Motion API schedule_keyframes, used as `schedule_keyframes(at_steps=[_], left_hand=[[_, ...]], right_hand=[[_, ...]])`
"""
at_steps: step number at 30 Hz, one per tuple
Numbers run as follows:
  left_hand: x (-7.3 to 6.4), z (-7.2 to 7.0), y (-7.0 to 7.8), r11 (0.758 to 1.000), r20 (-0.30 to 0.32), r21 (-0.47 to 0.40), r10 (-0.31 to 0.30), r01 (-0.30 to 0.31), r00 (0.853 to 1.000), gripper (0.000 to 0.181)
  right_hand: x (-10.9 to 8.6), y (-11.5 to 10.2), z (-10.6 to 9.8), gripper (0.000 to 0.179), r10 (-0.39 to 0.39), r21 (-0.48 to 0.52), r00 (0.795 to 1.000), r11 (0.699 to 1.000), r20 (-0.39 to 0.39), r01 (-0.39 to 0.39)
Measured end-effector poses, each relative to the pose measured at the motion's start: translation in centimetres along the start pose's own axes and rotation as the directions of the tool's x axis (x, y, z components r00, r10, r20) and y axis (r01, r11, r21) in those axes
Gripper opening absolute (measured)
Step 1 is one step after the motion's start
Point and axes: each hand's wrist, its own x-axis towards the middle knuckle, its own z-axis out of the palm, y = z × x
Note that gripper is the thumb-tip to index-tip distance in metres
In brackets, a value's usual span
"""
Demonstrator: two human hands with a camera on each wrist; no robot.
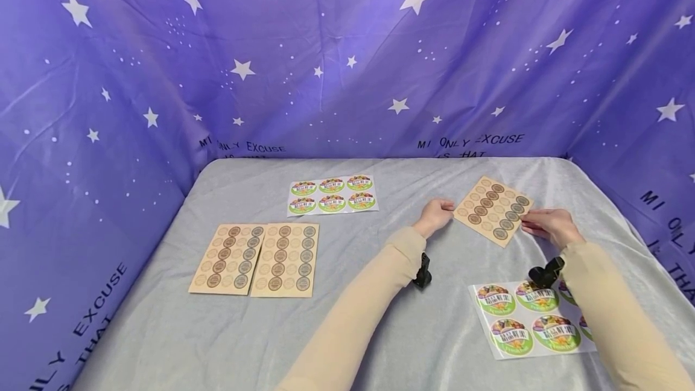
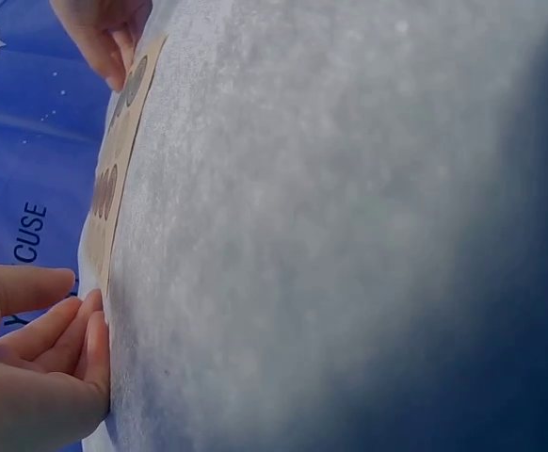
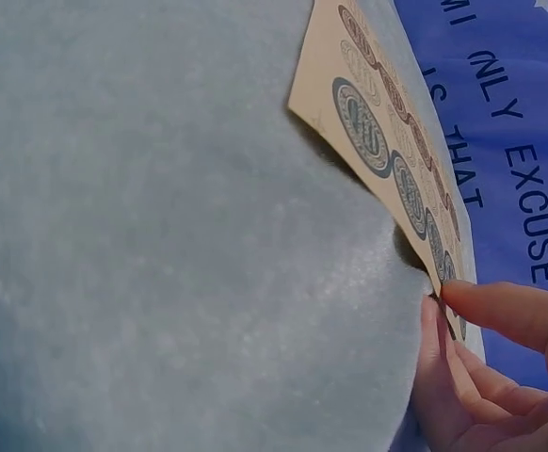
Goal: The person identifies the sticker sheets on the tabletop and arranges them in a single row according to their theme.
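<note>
At the right of the table a kraft-brown sheet of round stickers [image 1: 491, 210] lies turned at a slant. My right hand [image 1: 552, 225] pinches its right edge between thumb and fingers; in the right wrist view that edge of the sticker sheet [image 3: 387, 160] stands slightly off the cloth. By the opposite corner is my left hand [image 1: 434, 216]. The left wrist view shows the left thumb [image 2: 39, 287] apart from the bent fingers, whose tips are at the sheet's corner; whether they touch it I cannot tell.
Two more brown sticker sheets [image 1: 225, 258] lie side by side at the left, their edges meeting. A white sheet of green oval stickers [image 1: 332, 195] lies at the back. Another such sheet [image 1: 521, 318] is partly under the right forearm. A purple star-patterned curtain [image 1: 326, 47] surrounds the grey-clothed table [image 1: 369, 270].
</note>
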Motion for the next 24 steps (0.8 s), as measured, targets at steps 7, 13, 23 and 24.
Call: schedule_keyframes(at_steps=[7,13,23,24], left_hand=[[5.5,4.7,-4.9,0.989,-0.006,-0.137,-0.05,0.048,0.999,0.031],[0.7,1.1,-0.8,0.968,0.013,-0.227,-0.106,0.106,0.994,0.031],[-11.9,-8.6,10.2,0.949,0.04,-0.288,-0.12,0.126,0.992,0.031],[-11.8,-8.5,10.1,0.95,0.04,-0.289,-0.114,0.121,0.993,0.031]], right_hand=[[0.6,-0.1,-0.3,0.018,0.075,0.021,0.997,0.997,-0.011,-0.075],[0.8,0.0,-0.1,0.023,0.088,-0.016,0.994,0.996,-0.068,-0.089],[0.4,0.4,-0.4,0.03,0.037,0.082,0.999,0.996,0.011,-0.038],[0.4,0.4,-0.4,0.031,0.034,0.109,0.999,0.993,0.031,-0.037]])
